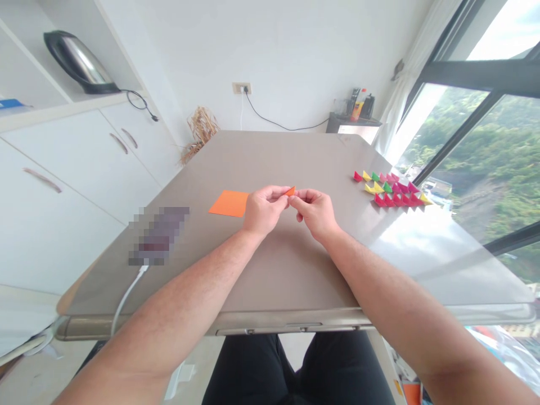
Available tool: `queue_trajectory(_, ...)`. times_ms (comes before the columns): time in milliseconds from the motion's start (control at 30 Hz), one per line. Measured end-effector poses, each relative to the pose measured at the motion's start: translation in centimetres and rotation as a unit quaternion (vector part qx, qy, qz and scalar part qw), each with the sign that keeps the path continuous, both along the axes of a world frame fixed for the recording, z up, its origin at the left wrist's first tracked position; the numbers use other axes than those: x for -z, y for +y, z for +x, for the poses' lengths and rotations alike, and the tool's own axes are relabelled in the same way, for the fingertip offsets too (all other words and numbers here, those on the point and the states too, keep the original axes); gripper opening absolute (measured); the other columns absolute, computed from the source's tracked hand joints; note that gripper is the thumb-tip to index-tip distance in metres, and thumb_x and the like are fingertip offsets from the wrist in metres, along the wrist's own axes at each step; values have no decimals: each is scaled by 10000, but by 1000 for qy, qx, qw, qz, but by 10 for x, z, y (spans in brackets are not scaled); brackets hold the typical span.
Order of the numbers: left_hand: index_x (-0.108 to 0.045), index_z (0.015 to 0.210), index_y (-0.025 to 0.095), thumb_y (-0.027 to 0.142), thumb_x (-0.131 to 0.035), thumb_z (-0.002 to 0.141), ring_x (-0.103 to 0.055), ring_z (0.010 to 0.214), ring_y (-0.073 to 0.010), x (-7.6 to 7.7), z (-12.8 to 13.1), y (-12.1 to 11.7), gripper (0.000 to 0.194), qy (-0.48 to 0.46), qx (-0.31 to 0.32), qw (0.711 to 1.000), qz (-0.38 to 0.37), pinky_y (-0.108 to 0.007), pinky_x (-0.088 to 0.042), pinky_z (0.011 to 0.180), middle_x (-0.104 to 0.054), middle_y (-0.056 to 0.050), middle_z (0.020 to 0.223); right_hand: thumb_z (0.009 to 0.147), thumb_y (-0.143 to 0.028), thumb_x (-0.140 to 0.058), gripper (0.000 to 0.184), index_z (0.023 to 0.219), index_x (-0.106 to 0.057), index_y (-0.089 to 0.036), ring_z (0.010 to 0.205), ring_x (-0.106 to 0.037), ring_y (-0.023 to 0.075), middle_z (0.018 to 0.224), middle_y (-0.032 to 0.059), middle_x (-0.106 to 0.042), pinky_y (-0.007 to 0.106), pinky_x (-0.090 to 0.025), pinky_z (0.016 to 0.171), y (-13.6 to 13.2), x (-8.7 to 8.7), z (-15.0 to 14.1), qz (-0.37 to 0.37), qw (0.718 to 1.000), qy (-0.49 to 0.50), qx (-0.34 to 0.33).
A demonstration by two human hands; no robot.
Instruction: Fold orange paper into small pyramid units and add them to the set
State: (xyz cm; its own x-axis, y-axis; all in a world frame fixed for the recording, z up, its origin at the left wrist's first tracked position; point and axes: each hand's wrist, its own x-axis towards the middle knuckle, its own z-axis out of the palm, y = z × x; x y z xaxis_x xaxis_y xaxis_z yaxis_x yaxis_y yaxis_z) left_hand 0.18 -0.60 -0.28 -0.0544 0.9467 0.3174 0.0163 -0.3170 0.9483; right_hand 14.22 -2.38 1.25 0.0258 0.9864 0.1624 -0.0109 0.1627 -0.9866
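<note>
My left hand (262,209) and my right hand (314,211) meet above the middle of the grey table (278,270). Both pinch a small folded orange paper piece (290,191), whose tip pokes up between the fingertips. Just left of my left hand, a flat orange paper sheet (229,203) lies on the table. At the right side, a cluster of several small folded paper pieces (393,189) in red, yellow, green and pink is laid out in rows.
A blurred-out object (158,235) with a white cable (126,295) lies on the table's left part. White cabinets (76,169) and a kettle (80,62) stand at left. A large window (485,140) is at right, and a shelf with bottles (356,112) at the back.
</note>
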Motion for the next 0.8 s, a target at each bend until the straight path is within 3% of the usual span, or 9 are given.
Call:
queue_trajectory(300, -800, 972, 185, 327, -799, 756, -761, 868, -230, 0, 1, -2, 258, -37, 24, 999, -7, -432, -639, 871, -803, -67, 917, 740, -317, -710, 131, 741, -711, -186, 487, -472, 78, 685, 6, -685, 231, -373, 447, 5, 5, -1, -13, 1000, 2, 25)
queue_trajectory(800, -794, 897, 188, 322, -833, 728, -740, 842, -214, -4, 1, -3, 219, -81, 28, 996, -32, -389, -628, 784, -780, -54, 864, 689, -358, -785, 196, 741, -703, -188, 530, -510, 94, 680, -10, -650, 248, -426, 482, 2, -1, -2, -33, 997, -9, 70)
